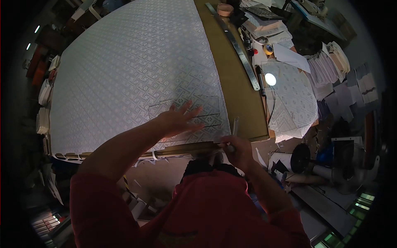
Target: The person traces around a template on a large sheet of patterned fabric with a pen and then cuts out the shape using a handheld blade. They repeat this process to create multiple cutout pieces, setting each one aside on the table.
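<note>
A large pale fabric point(136, 74) with a woven geometric pattern covers most of the table. On its near right corner lies a clear sheet point(211, 104) with dark lines. My left hand point(178, 120) presses down on this sheet with its fingers spread. At the table's near edge, just right of the sheet, my right hand point(236, 149) is closed around a slim silvery tool point(235, 126) that points away from me. The tool's lower part is hidden in the fingers, and its kind is not clear.
Along the brown board point(231, 62) right of the fabric lies a long metal ruler point(237, 51). Beyond are a tape roll point(268, 49), a black marker point(260, 78), a fabric piece point(289, 99) and stacked papers point(324, 68). A fan point(351, 169) stands at lower right.
</note>
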The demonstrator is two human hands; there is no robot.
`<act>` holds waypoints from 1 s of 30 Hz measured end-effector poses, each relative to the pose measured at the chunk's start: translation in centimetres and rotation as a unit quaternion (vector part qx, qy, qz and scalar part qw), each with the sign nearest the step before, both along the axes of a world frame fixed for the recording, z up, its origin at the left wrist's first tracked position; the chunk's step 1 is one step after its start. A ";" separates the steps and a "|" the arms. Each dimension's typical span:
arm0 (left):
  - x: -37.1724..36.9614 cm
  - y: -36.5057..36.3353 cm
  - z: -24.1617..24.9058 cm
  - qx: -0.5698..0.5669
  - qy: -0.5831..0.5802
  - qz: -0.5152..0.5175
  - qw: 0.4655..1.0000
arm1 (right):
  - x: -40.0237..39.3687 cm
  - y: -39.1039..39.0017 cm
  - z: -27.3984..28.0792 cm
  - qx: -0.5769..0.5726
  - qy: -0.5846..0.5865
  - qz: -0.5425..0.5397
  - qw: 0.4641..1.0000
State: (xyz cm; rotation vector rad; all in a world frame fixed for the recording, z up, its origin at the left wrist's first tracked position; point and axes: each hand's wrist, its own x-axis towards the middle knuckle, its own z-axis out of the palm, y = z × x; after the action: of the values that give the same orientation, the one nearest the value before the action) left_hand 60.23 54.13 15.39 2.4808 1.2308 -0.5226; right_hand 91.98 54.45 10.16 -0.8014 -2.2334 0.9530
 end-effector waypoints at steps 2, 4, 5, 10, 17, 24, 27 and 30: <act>0.1 0.1 0.6 -0.013 0.017 -0.003 1.000 | 1.2 0.0 1.8 -0.060 0.015 0.004 0.998; 0.1 0.1 1.3 -0.023 0.033 -0.005 0.999 | 2.2 0.6 2.4 -0.118 0.029 0.007 0.993; 0.2 0.1 1.7 -0.028 0.032 -0.001 0.999 | 2.6 1.1 2.5 -0.098 0.013 0.015 0.995; 1.2 -0.1 2.7 -0.095 -0.003 0.141 0.985 | 3.0 2.9 2.0 -0.089 0.026 0.055 0.994; 0.5 -0.2 0.4 -0.077 -0.003 0.174 0.982 | 1.7 6.3 4.2 -0.170 -0.099 0.118 0.973; 1.0 -0.2 1.0 -0.070 -0.010 0.182 0.981 | -0.2 9.1 5.3 -0.143 -0.109 0.222 0.958; 1.3 -0.2 1.9 -0.066 0.038 0.125 0.989 | -0.8 9.6 5.7 -0.159 -0.172 0.229 0.945; 0.9 -0.1 0.5 -0.071 0.010 0.169 0.983 | -0.9 10.0 5.8 -0.125 -0.146 0.256 0.947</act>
State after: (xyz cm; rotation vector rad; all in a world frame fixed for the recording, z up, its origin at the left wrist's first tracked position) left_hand 61.14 54.01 15.91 2.0949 1.5252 -0.5237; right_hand 91.08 64.43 15.97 -0.4894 -2.6858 1.4640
